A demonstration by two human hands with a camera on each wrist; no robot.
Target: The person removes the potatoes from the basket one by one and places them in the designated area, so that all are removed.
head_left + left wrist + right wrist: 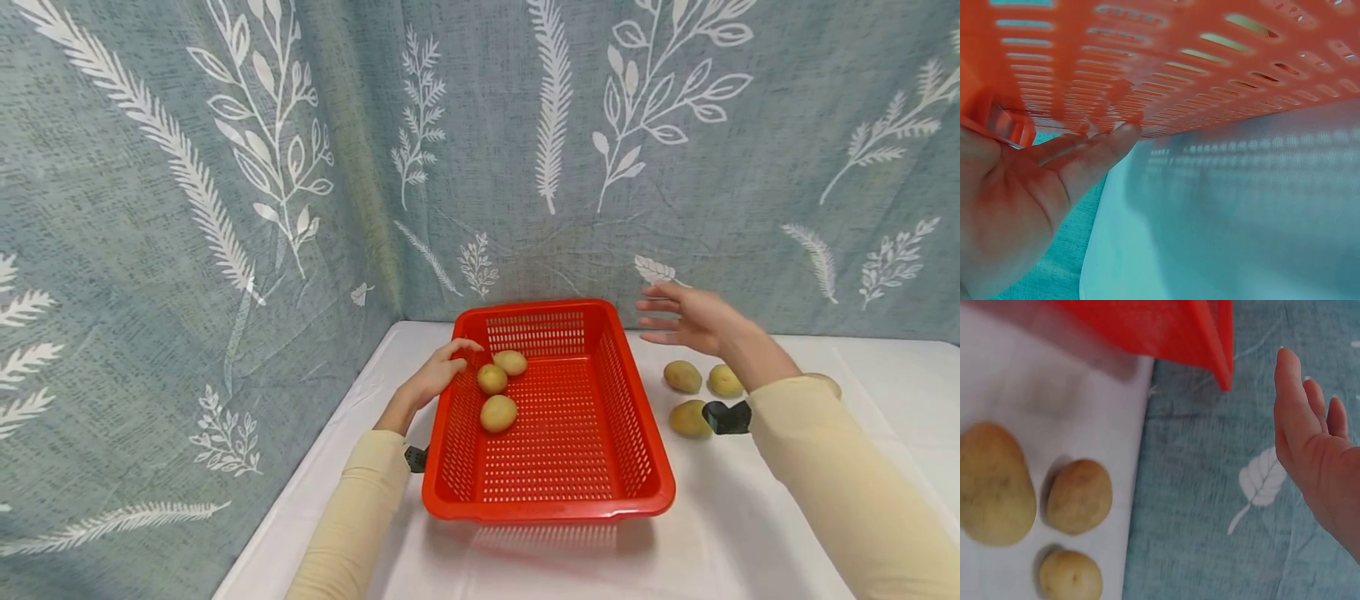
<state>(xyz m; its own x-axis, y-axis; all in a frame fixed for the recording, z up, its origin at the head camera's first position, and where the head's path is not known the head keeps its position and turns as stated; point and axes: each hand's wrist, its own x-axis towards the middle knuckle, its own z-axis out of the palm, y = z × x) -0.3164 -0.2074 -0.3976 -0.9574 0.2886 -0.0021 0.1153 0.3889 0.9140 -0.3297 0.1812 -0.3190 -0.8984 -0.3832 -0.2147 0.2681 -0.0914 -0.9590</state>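
Note:
A red plastic basket [555,510] with slotted walls holds three potatoes: a pale one [511,362] at the back, a rounder one [492,380] beside it, and another [498,413] nearer me. My left hand [438,372] rests on the basket's left rim, with a finger and thumb over the edge. Its straight fingers [1094,159] lie along the outer wall in the left wrist view. To the right of the basket, my right hand [692,318] hovers with spread fingers and nothing in it. Below it lie several potatoes [682,377], one mostly hidden behind the sleeve.
A white cloth [525,567] covers the table. Patterned blue-green fabric [495,167] hangs behind the basket and along the left side. Each wrist carries a small dark device [727,417].

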